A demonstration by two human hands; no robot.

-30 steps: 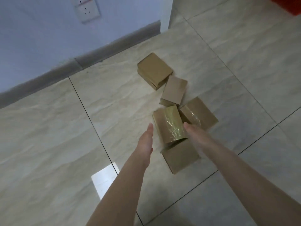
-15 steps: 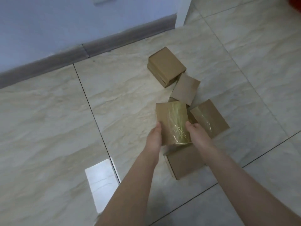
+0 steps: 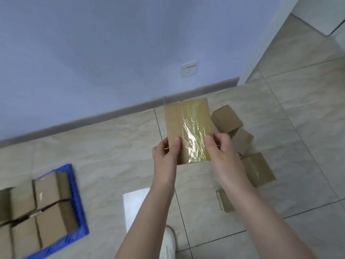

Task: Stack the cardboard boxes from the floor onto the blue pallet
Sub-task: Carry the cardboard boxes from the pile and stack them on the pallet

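Head view: the taped cardboard box (image 3: 183,120) is held up at frame centre, with the left hand (image 3: 165,153) and right hand (image 3: 223,152) pinching its near edge, thumbs on top. Best to carry it level to the blue pallet (image 3: 78,195) at lower left (already part-loaded) and seat it flush against the stacked boxes (image 3: 46,187); four loose boxes (image 3: 258,169) lie on the floor (image 3: 112,146) at right.

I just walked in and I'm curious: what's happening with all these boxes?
A person holds a taped cardboard box above the floor, left hand and right hand gripping its near end. Four loose boxes lie down to the right. The blue pallet on the left already carries stacked boxes.
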